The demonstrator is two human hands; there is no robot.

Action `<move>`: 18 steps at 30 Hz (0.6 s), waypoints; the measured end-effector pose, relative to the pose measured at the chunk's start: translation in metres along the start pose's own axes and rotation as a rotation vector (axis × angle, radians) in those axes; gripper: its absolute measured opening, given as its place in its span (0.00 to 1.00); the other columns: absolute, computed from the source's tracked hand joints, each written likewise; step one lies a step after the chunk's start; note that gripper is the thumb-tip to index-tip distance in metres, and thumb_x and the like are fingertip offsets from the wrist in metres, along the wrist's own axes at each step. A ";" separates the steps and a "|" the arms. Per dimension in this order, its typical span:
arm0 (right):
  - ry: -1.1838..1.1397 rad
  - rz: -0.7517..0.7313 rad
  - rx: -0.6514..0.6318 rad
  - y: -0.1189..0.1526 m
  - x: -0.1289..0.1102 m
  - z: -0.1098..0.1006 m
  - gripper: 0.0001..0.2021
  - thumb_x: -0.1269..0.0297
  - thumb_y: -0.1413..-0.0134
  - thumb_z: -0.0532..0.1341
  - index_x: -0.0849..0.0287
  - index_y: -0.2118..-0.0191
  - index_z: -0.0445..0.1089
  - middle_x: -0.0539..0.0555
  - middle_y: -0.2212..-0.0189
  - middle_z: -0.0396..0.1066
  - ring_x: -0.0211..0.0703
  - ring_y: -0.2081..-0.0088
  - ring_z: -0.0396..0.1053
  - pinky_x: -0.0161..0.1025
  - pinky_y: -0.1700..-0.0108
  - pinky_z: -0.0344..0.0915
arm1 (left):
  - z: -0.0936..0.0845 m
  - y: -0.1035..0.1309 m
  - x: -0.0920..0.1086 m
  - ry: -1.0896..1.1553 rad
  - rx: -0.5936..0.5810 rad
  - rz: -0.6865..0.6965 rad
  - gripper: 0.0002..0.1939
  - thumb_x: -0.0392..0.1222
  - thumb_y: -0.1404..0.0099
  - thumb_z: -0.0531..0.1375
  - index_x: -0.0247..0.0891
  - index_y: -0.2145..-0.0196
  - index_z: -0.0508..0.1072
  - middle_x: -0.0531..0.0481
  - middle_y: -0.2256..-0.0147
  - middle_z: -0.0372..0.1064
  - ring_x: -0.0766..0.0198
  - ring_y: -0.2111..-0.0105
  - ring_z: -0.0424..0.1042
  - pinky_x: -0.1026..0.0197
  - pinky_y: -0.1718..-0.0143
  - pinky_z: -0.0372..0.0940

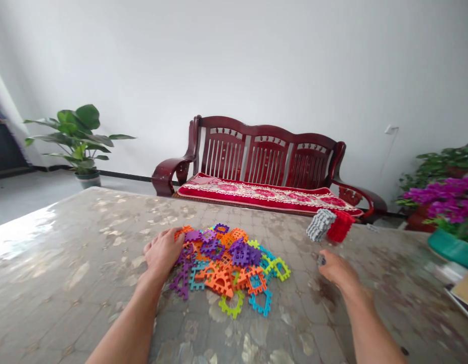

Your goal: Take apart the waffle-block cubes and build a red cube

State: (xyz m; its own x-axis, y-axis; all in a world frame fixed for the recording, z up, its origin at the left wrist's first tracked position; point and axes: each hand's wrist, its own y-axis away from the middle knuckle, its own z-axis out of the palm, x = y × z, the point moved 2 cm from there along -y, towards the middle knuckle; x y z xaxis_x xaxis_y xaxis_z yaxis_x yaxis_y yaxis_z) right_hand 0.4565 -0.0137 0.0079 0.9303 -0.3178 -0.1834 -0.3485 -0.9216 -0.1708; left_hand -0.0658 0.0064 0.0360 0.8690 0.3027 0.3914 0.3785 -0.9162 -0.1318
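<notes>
A pile of plastic interlocking pieces in orange, purple, blue and lime green lies in the middle of the table. My left hand rests against the pile's left edge, its fingers laid over the orange and purple pieces there. Over on the right, my right hand pinches a small grey interlocking piece, mostly covered by the fingers. Just beyond that hand stand a grey stack of interlocking pieces and a red stack, side by side and touching.
The patterned table stretches out on both sides. At its right edge are a teal pot with purple flowers and a blurred tan-topped object. Behind the table stands a wooden bench; a potted plant is at left.
</notes>
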 end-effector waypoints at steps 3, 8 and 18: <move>0.063 0.015 -0.069 0.007 -0.027 -0.008 0.23 0.68 0.64 0.58 0.56 0.57 0.75 0.64 0.61 0.77 0.61 0.60 0.75 0.49 0.60 0.66 | 0.004 0.000 0.001 -0.002 0.002 0.028 0.24 0.53 0.32 0.46 0.48 0.45 0.72 0.44 0.44 0.69 0.47 0.46 0.68 0.43 0.45 0.59; -0.299 -0.097 -0.120 0.013 -0.070 -0.018 0.24 0.63 0.63 0.59 0.58 0.54 0.74 0.61 0.58 0.77 0.56 0.55 0.74 0.46 0.54 0.67 | 0.006 0.003 0.006 -0.002 -0.003 0.058 0.24 0.53 0.31 0.45 0.50 0.46 0.72 0.46 0.43 0.68 0.47 0.46 0.68 0.45 0.45 0.59; -1.017 -0.439 -0.272 0.065 -0.216 -0.052 0.27 0.58 0.58 0.64 0.58 0.48 0.69 0.55 0.56 0.75 0.46 0.59 0.73 0.42 0.56 0.70 | 0.006 0.006 0.010 0.014 0.000 0.098 0.23 0.52 0.32 0.47 0.50 0.46 0.72 0.47 0.44 0.68 0.48 0.46 0.69 0.46 0.45 0.59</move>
State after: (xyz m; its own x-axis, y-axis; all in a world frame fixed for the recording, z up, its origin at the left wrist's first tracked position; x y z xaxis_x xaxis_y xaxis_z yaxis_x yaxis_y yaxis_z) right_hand 0.2390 -0.0169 0.0871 0.3985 0.2574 -0.8803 0.1360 -0.9658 -0.2208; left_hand -0.0529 0.0056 0.0338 0.8973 0.2078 0.3895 0.2919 -0.9412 -0.1703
